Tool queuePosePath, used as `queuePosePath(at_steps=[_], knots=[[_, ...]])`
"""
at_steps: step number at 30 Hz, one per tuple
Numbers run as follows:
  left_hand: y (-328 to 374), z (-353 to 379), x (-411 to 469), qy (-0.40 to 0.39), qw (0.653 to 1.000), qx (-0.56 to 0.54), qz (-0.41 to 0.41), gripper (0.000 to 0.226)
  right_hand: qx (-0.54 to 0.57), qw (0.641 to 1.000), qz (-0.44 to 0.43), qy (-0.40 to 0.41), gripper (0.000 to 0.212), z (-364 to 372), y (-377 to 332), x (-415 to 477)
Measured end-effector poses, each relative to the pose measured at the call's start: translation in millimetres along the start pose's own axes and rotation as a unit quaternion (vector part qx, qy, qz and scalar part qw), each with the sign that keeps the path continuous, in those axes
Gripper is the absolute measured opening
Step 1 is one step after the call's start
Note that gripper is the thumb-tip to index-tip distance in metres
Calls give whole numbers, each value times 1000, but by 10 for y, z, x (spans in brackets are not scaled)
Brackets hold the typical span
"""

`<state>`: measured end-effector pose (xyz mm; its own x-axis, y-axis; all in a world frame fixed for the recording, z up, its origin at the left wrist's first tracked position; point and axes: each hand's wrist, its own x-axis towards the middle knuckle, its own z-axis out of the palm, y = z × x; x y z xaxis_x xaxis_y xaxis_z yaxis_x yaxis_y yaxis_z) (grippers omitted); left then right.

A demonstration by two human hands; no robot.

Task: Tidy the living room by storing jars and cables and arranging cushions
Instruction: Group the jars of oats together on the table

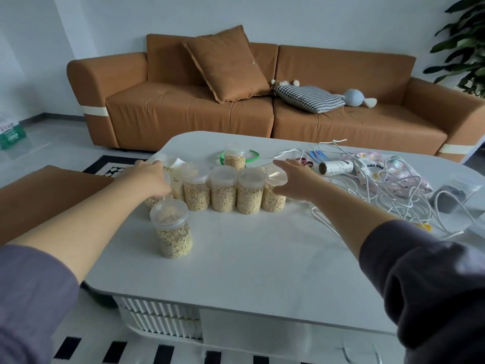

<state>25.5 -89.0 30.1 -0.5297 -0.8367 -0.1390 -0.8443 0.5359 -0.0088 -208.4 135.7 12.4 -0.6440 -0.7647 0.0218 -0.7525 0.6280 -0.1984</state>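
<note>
Several clear plastic jars of oats stand in a row [223, 190] on the white coffee table [249, 258]. One jar [172, 229] stands alone nearer to me, another [235, 156] stands behind the row. My left hand [151, 178] rests on the jar at the row's left end, fingers curled over it. My right hand [295, 179] presses flat against the jar at the right end [273, 198], fingers spread. A tangle of white cables [380, 195] lies on the table's right part. A brown cushion [225, 64] leans on the sofa; a checked cushion [309, 98] lies flat on the seat.
A brown sofa [183, 111] stands behind the table with two soft toys [354, 97]. A cardboard tube [336, 168], patterned cloth and a plastic bag lie among the cables. A green ring [253, 153] lies behind the jars. A brown surface [47, 195] is at left, a plant at far right.
</note>
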Motion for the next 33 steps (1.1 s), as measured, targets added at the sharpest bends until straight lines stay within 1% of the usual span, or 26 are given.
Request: queuePosePath(at_steps=[2,4,6,9,13,18,20,24,26,28,29,30,31,32,33], knots=[[-48,-16,-35,-13,999,-43,3,66,22,1000,8,10,68,44,-69,-4],[-39,-33,-64,-6,998,-62,28,64,22,998,37,45,59,38,-123,-40],[-21,-56,-109,-4,997,-60,50,61,7,997,55,55,60,10,-157,-107],[24,-111,-200,-14,997,-49,52,55,-40,997,58,43,63,-33,-188,-224],[33,-159,-288,-41,992,-90,74,51,-85,995,51,16,57,-82,-305,-423],[98,-151,-380,-57,979,-137,140,54,-10,999,-50,5,68,-30,-575,-620],[130,-122,-395,-41,978,-137,152,57,26,997,-76,17,63,13,-700,-647],[115,-91,-396,-20,978,-164,128,74,88,990,-97,59,44,107,-894,-608],[122,-54,-382,-25,966,-232,113,76,115,985,-101,75,37,144,-969,-565],[141,-2,-381,-39,940,-325,100,77,126,982,-109,85,33,164,-1013,-531],[152,20,-386,-36,934,-340,99,78,130,981,-112,92,32,175,-1014,-522],[156,32,-386,-37,939,-326,100,78,138,979,-111,100,30,190,-999,-523],[161,45,-407,-43,944,-311,99,75,150,977,-106,110,29,221,-975,-540],[154,59,-421,-54,947,-301,95,65,160,975,-98,122,28,265,-955,-570],[139,63,-440,-70,945,-306,91,48,166,973,-88,137,28,317,-938,-603]])
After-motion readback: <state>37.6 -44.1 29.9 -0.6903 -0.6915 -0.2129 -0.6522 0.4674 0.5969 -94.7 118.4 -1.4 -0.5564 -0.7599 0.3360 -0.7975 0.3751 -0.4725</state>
